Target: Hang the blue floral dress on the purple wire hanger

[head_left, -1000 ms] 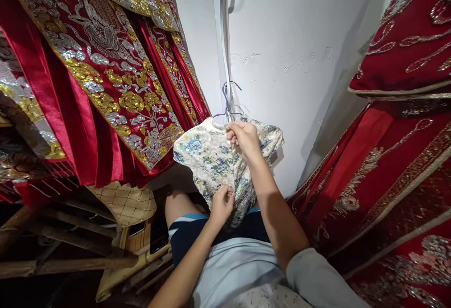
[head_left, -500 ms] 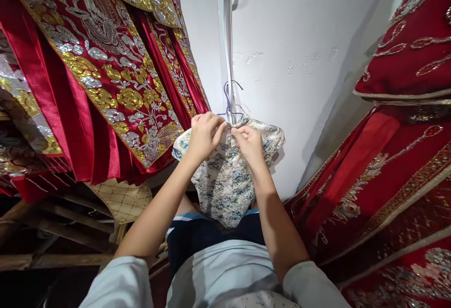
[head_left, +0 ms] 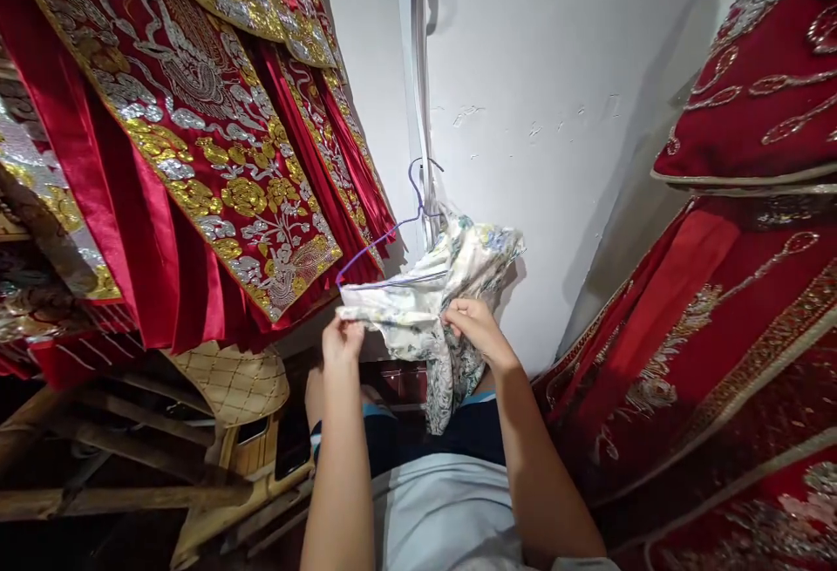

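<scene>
A floral garment [head_left: 484, 261] in white, blue and yellow hangs partly on a purple wire hanger [head_left: 383, 238]. The hanger's left arm is bare, and its hook is up by a pale vertical strip. My left hand [head_left: 343, 340] pinches the garment's left edge, just below the hanger's left corner. Near the middle, my right hand [head_left: 472, 325] grips a gathered fold of the same cloth. The garment's right shoulder still covers the right side of the hanger.
Red cloths with gold and silver embroidery [head_left: 241, 196] hang at the left. More red beaded cloths [head_left: 738, 292] are at the right. Behind the hanger stands a white wall [head_left: 523, 57]. A bamboo chair [head_left: 228, 492] is at the lower left.
The garment's left side has come off the hanger's left arm and is pulled open. Both hands have moved down from the neckline, the left one also outward to the left.
</scene>
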Demonstrator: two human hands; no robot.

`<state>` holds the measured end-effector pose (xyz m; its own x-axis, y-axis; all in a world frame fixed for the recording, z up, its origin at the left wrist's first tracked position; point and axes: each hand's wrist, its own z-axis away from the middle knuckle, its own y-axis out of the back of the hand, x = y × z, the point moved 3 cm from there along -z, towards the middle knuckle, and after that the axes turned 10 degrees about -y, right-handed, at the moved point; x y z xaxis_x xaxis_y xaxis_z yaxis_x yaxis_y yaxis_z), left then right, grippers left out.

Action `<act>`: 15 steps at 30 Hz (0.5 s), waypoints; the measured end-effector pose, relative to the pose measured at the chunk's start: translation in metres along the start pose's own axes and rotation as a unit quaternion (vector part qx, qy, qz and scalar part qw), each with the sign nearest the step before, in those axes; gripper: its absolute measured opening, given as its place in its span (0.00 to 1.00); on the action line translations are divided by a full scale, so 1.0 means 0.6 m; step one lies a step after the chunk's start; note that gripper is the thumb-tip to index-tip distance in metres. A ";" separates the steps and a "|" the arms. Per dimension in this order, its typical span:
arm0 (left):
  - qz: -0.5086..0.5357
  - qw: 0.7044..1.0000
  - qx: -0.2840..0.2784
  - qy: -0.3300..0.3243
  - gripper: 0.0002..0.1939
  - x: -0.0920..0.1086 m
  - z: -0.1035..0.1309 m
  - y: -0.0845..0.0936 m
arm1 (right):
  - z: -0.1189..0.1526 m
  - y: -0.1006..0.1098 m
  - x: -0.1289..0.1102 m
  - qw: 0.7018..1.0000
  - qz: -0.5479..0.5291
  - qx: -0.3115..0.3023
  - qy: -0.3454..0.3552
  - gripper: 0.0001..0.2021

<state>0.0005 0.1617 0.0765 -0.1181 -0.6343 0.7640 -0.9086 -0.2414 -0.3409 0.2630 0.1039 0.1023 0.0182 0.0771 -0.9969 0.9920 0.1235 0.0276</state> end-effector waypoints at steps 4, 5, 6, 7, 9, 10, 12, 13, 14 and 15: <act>0.050 0.984 0.012 0.170 0.16 -0.032 0.078 -0.028 | 0.000 0.022 0.035 0.992 0.063 -0.082 -0.074 0.09; 0.064 0.978 0.005 0.197 0.16 -0.030 0.091 -0.040 | -0.002 0.032 0.049 0.987 0.083 -0.091 -0.105 0.10; 0.085 0.973 -0.008 0.212 0.17 -0.023 0.102 -0.055 | -0.005 0.042 0.061 0.983 0.101 -0.082 -0.130 0.12; 0.113 0.969 -0.027 0.219 0.16 -0.012 0.112 -0.073 | -0.008 0.051 0.070 0.982 0.112 -0.056 -0.144 0.14; 0.170 0.960 -0.074 0.207 0.16 0.016 0.131 -0.115 | -0.011 0.059 0.074 0.984 0.108 -0.002 -0.141 0.22; 0.174 0.962 -0.100 0.185 0.15 0.031 0.140 -0.135 | -0.011 0.054 0.072 0.987 0.087 -0.002 -0.134 0.26; 0.120 0.973 -0.150 0.125 0.15 0.061 0.157 -0.169 | -0.007 0.030 0.061 0.987 0.020 -0.082 -0.135 0.32; 0.079 0.977 -0.176 0.086 0.14 0.074 0.165 -0.181 | -0.003 0.015 0.055 0.980 -0.019 -0.140 -0.142 0.34; 0.042 0.977 -0.204 0.046 0.13 0.088 0.171 -0.190 | 0.002 0.002 0.048 0.970 -0.057 -0.186 -0.148 0.36; 0.015 0.972 -0.236 0.006 0.12 0.102 0.176 -0.196 | 0.006 -0.007 0.043 0.962 -0.089 -0.211 -0.149 0.37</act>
<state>0.1423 0.0738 0.1052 -0.1502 -0.6264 0.7649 -0.9867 0.1430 -0.0767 0.2596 0.1018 0.0761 -0.0504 -0.2613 -0.9639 0.8449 0.5036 -0.1807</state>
